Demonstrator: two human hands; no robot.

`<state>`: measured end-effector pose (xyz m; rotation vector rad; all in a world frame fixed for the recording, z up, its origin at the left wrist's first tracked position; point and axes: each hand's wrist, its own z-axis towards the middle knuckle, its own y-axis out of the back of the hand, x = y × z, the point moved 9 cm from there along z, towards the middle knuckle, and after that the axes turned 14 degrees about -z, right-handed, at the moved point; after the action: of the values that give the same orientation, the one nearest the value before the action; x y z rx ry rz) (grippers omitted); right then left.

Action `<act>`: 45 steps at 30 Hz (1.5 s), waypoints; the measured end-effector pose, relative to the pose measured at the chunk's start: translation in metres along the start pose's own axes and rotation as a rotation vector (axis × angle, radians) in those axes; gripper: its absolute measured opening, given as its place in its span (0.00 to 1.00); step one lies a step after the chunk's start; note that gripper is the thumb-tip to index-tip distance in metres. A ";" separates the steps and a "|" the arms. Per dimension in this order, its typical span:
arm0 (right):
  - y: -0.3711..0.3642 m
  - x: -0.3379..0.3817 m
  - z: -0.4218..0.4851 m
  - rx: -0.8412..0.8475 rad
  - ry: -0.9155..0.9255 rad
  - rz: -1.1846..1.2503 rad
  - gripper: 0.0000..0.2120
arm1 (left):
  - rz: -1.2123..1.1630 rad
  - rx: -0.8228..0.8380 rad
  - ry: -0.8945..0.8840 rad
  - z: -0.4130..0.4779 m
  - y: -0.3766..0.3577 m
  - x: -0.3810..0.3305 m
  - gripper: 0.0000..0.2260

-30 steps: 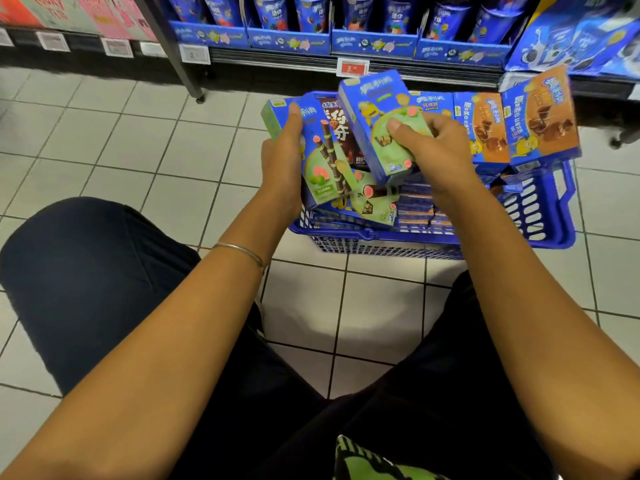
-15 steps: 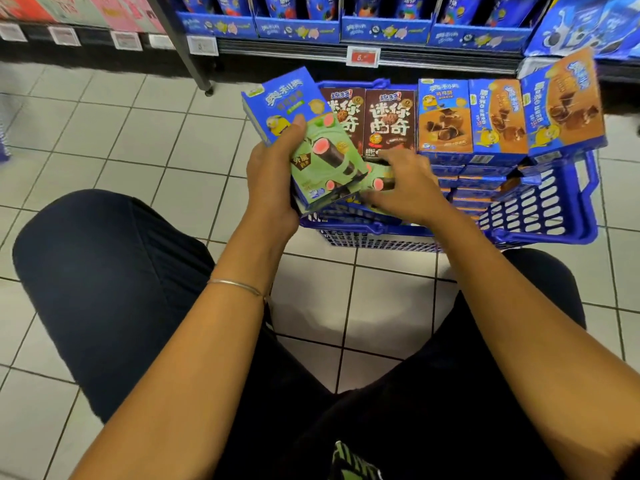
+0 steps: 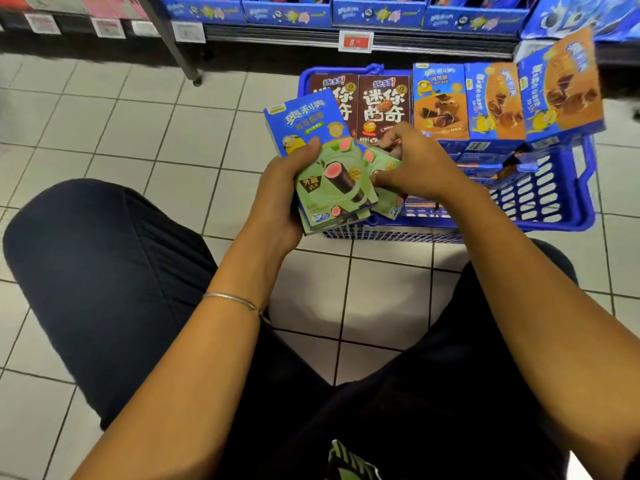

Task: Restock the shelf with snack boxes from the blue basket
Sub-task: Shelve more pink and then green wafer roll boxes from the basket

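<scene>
Hands (image 3: 280,199) (image 3: 415,168) grip green boxes (image 3: 332,181) near five upright boxes (image 3: 440,102).

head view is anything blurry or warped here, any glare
Head view: the rightmost orange box is smeared with blur, while the green box in the left hand reads sharp; head view: floor tile lines bow from wide-angle distortion, with a soft sheen on tiles between the knees.

Box handed over
Your right hand (image 3: 415,168) has passed its green snack box (image 3: 332,181) to your left hand (image 3: 280,199), dropped to the blue basket (image 3: 554,199) and now grips a second green box (image 3: 386,199).
</scene>
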<state>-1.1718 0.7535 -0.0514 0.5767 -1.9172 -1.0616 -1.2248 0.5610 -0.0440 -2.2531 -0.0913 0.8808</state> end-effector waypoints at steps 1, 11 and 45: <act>0.003 0.001 -0.002 -0.012 -0.004 0.058 0.22 | -0.031 0.023 0.004 0.000 -0.003 0.001 0.14; 0.008 0.036 -0.017 -0.061 -0.058 0.869 0.10 | -0.256 0.307 0.024 0.008 -0.060 -0.015 0.17; 0.027 -0.020 0.005 -0.122 -0.118 0.332 0.17 | -0.103 0.186 0.125 0.053 -0.029 -0.050 0.17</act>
<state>-1.1652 0.7841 -0.0385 0.1218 -1.9493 -1.0034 -1.2907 0.5983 -0.0245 -2.1033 -0.0651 0.6641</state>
